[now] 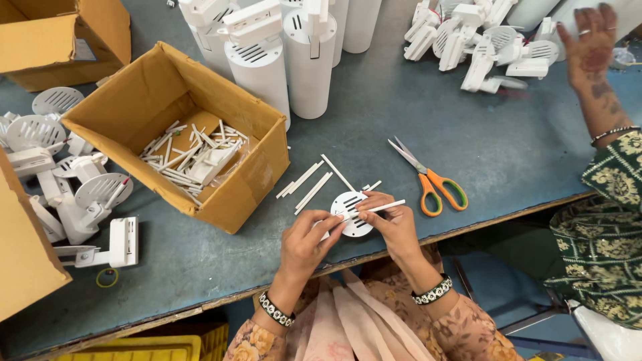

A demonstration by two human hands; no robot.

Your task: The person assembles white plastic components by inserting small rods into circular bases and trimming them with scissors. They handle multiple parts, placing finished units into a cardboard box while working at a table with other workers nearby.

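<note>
At the near edge of the blue-grey table [508, 154], the left hand [304, 244] and right hand [394, 224] together grip a round white slotted disc [351, 214]; the right fingers also pinch a thin white stick [384, 207]. Loose sticks [307, 184] lie just beyond, orange-handled scissors [431, 180] to the right. Further back sits an open cardboard box [167, 113] of sticks, then white cylinders [307, 60]. At the far right, another person's hand [592, 47] hovers, fingers spread, by a pile of white parts [481, 40].
</note>
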